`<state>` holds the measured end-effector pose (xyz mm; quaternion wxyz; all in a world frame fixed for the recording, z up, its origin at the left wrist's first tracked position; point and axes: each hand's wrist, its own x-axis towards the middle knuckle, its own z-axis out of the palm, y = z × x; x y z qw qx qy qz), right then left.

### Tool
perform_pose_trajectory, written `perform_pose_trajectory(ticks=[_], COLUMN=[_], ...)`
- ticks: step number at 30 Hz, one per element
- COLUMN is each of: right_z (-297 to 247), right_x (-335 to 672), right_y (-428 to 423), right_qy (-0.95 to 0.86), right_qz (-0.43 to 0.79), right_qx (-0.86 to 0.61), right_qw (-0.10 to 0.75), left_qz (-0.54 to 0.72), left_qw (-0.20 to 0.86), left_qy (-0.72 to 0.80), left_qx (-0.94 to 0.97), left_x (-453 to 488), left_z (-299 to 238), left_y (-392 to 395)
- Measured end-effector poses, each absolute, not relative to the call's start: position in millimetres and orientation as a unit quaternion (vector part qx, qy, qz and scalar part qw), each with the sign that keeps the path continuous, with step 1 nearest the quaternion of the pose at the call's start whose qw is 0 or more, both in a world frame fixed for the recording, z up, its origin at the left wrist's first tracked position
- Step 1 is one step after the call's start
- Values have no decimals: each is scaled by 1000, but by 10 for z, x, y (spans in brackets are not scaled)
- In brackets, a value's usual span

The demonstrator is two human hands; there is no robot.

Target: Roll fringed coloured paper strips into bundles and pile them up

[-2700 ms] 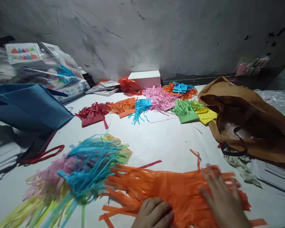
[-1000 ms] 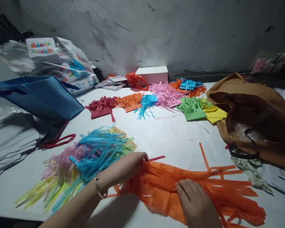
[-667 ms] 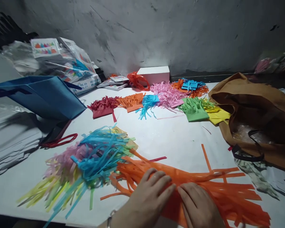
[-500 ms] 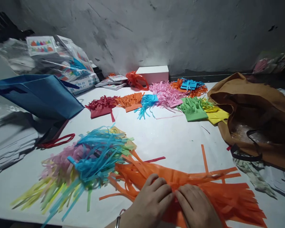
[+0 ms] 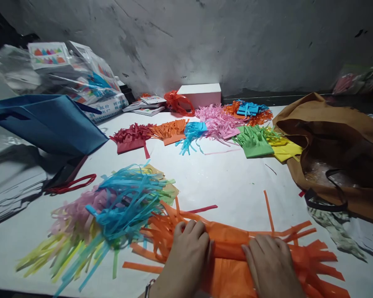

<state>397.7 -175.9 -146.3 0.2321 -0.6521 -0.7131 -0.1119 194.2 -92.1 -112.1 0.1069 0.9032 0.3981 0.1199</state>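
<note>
At the front of the table lies a sheet of orange tissue paper point(image 5: 231, 273), cut into fringes at its left and right ends. A folded or rolled band runs across its middle. My left hand point(image 5: 189, 256) is closed on the left part of this band, fingers curled over it. Around the band's right part my right hand point(image 5: 271, 263) is closed as well, thumb toward the middle. Both palms face down, and the paper beneath them is hidden. Left of my hands sits a loose pile of blue fringed tissue paper point(image 5: 127, 207), with pink and yellow-green strips under it.
Folded fringed bundles, among them red point(image 5: 131, 145) and green point(image 5: 256, 145), lie in a row farther back. A blue bag point(image 5: 49, 124) stands at left, an open brown bag point(image 5: 313, 111) at right. A white box point(image 5: 200, 90) sits by the grey wall.
My hands have moved apart, the left leftward and the right rightward, along the orange paper. More of its folded middle shows between them.
</note>
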Motion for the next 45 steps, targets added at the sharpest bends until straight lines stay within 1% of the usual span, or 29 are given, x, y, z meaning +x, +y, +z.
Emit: perform_pose_trajectory(ticks=[2,5,7,9,12,14,18,21,25,31,34,38,40,42,45], right_z=[-1432,-1379,-1368,-1396,-1488,-1530,-1489,-1429,-1429,-1507,-1535,-1519,-1481,-1430,-1372], right_x=[3982,3993,3968,3908,3810,3786,3786,3735,3741,3999,3994,3941,3936,3922,3842], right_y=[-1727,-1718,-1729,-1743,-1758,-1763,-1748,-1724,-1770,-1945,-1929,-1853,-1827,-1809,-1780], right_qy=[-692,-657,-673,-724,-766,-764,-755,-758,-777,-768,-740,-700,-679,-673,-713], right_qz=[-122,-156,-171,-161,-150,-150,-105,-112,-126,-107,-96,-114,-124,-134,-119], right_qx=[-678,-708,-676,-601,-535,-532,-531,-532,-535,-550,-593,-662,-687,-683,-612], right_qw=[216,207,246,298,323,332,369,361,307,309,302,242,229,251,320], left_qz=[92,97,103,98,98,133,259,282,259,220,202,152,123,101,86], left_qw=[80,62,67,78,93,93,69,75,110,110,133,134,127,125,133], left_qy=[415,422,421,420,429,412,282,251,250,245,310,400,422,434,433], left_qx=[902,900,899,899,893,897,921,923,926,938,920,894,889,887,888], left_x=[1999,2057,2071,2068,2034,1993,1923,1909,1868,1727,1746,1871,1928,1958,1951], left_z=[-1133,-1158,-1162,-1145,-1087,-1053,-1083,-1155,-1177,-1106,-1090,-1092,-1100,-1109,-1112], left_y=[-885,-858,-854,-854,-858,-872,-931,-970,-983,-1004,-1044,-1054,-1032,-1005,-978])
